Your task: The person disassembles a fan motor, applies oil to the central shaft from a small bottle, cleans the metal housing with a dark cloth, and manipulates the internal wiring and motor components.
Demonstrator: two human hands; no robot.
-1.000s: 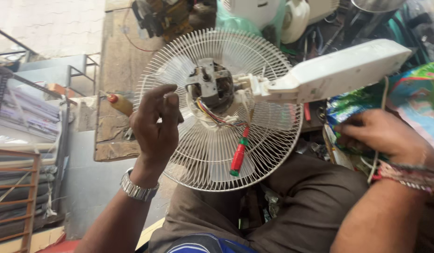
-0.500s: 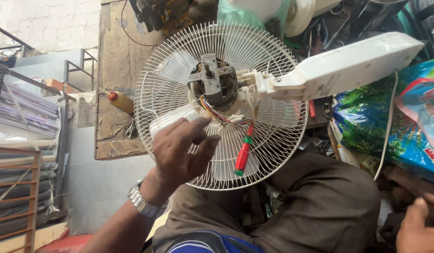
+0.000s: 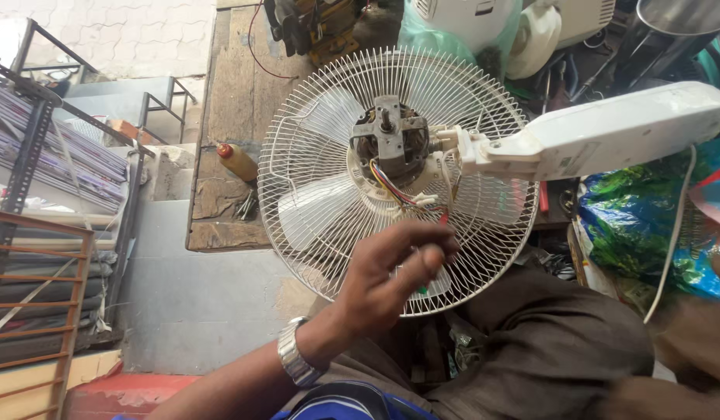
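A white pedestal fan lies across my lap, its round wire grille (image 3: pixel 313 171) facing up. The bare motor (image 3: pixel 387 140) sits at the hub, with coloured wires (image 3: pixel 391 188) trailing from it. The white stand arm (image 3: pixel 609 132) runs off to the right. My left hand (image 3: pixel 391 276), with a metal watch on the wrist, rests on the lower grille. Its fingers curl over a red and green screwdriver (image 3: pixel 442 220), most of which is hidden under them. My right hand (image 3: pixel 690 342) is a blur at the lower right edge, away from the fan.
A worn wooden bench (image 3: pixel 228 117) stands behind the fan with a small orange bottle (image 3: pixel 237 162) on it. Metal racks (image 3: pixel 33 155) fill the left side. A green plastic bag (image 3: pixel 640 225) and a white cord (image 3: pixel 671 233) lie on the right. White appliances (image 3: pixel 484 19) crowd the back.
My left hand has slid right and down across the grille onto the screwdriver. My right hand dropped from the green bag to the lower right edge.
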